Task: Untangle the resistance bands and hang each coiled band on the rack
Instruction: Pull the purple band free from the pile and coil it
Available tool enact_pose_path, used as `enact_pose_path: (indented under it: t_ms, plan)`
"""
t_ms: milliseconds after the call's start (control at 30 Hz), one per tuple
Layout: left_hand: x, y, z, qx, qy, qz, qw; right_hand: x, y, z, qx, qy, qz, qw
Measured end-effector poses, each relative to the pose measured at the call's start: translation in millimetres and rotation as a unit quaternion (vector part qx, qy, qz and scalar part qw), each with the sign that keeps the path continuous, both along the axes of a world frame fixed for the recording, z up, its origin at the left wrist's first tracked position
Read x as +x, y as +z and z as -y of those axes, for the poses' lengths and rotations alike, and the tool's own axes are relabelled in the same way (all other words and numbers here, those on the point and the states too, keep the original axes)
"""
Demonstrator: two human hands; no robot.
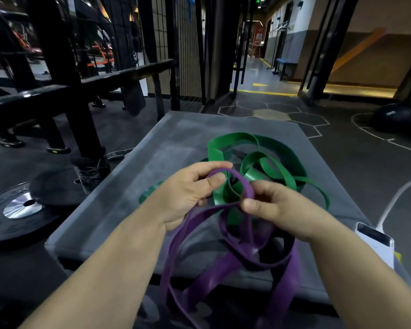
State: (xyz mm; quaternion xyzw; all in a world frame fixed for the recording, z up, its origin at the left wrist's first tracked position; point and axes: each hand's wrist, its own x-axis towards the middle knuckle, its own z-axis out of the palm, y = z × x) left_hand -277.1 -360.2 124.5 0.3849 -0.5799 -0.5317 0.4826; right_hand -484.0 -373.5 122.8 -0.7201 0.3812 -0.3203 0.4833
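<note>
Purple band (211, 281) pinched: left hand (185, 188), right hand (278, 210); green band (282, 153) tangled

Green band (249, 172) crowds mat (150, 162) centre; left side seems free.

Purple band (209, 281) off the bottom edge, weight plate (22, 207) off the left edge.

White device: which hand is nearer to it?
Right. The right hand pinches the purple band just left of the white device; the left hand holds the same band farther left.
</note>
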Motion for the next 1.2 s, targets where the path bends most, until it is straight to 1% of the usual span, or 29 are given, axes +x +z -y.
enact_pose_path:
  t_ms: [67,100,133,200,267,300,333,367,400,433,500,600,633,700,733,833,867,933,967,1000,1033,1100,1167,1200]
  plan:
    - [-2.2,-1.2,0.6,0.005,0.019,-0.013,1.0,-5.7,10.3,-1.7,0.008,0.007,0.031,0.999]
    - [-4.5,-2.5,0.7,0.003,0.033,-0.014,0.999,-7.9,13.7,-3.7,0.032,0.023,0.054,0.998]
    - [-6.8,-3.5,-0.2,-0.002,0.047,-0.01,0.999,-9.6,15.3,-6.4,0.069,0.058,0.077,0.993]
    - [-12.0,-4.1,-2.6,-0.009,0.059,-0.006,0.998,-9.4,13.4,-12.3,0.167,0.139,0.115,0.969]
    - [-13.9,-3.8,-4.5,-0.015,0.064,-0.029,0.997,-8.0,7.4,-16.7,0.233,0.192,0.096,0.948]
    - [-13.2,-3.1,-5.0,-0.02,0.068,-0.036,0.997,-7.8,5.2,-18.4,0.237,0.211,0.078,0.945]
    - [-11.5,-2.2,-5.4,-0.025,0.069,-0.037,0.997,-7.7,3.9,-19.3,0.216,0.229,0.072,0.946]
    - [-10.3,-1.7,-5.6,-0.03,0.067,-0.025,0.997,-7.2,5.2,-20.1,0.19,0.24,0.091,0.947]
    - [-10.0,-1.3,-6.7,-0.034,0.065,0.003,0.997,-7.2,8.0,-20.1,0.168,0.249,0.135,0.944]
    - [-10.9,-2.5,-7.9,-0.039,0.058,0.046,0.997,-7.4,12.0,-19.6,0.15,0.249,0.189,0.938]
    - [-16.7,-7.4,-10.3,-0.04,0.018,0.124,0.991,-8.9,20.1,-17.6,0.111,0.21,0.276,0.931]
    - [-18.0,-19.9,-13.5,0.011,-0.05,0.182,0.982,-17.6,28.7,-11.0,0.087,0.108,0.355,0.925]
    - [-15.0,-24.2,-13.2,0.03,-0.063,0.216,0.974,-23.2,31.9,-9.2,0.086,0.083,0.384,0.916]
    - [-9.1,-27.5,-13.8,0.046,-0.082,0.303,0.948,-35.6,37.6,-5.4,0.085,0.063,0.451,0.886]
    - [-7.4,-29.1,-13.5,0.058,-0.085,0.308,0.946,-41.2,39.9,-3.6,0.086,0.063,0.479,0.871]
    - [-10.1,-28.2,-14.0,0.116,-0.056,0.255,0.958,-46.5,41.3,0.5,0.088,0.054,0.52,0.848]
    - [-10.1,-26.3,-14.5,0.117,-0.031,0.27,0.955,-45.9,40.6,1.9,0.079,0.047,0.521,0.848]
    - [-7.9,-23.0,-14.2,0.088,0.022,0.353,0.931,-44.0,40.5,3.2,0.039,0.024,0.501,0.864]
    - [-7.3,-21.5,-14.9,0.077,0.046,0.371,0.924,-43.5,41.0,3.4,0.017,0.02,0.485,0.874]
    - [-7.0,-20.2,-15.6,0.07,0.061,0.363,0.927,-43.1,40.6,3.9,-0.003,0.021,0.465,0.885]
    - [-8.7,-16.9,-18.0,0.068,0.06,0.331,0.939,-42.3,39.5,3.7,-0.022,0.021,0.44,0.897]
    - [-15.3,-8.0,-25.5,0.075,0.02,0.236,0.969,-38.5,33.1,3.8,-0.062,0.019,0.366,0.929]
    - [-20.5,0.0,-32.0,0.066,-0.024,0.169,0.983,-30.7,25.2,0.3,-0.089,0.027,0.257,0.962]
    - [-22.2,4.0,-35.7,0.054,-0.042,0.146,0.987,-26.0,21.7,-2.5,-0.103,0.032,0.186,0.977]
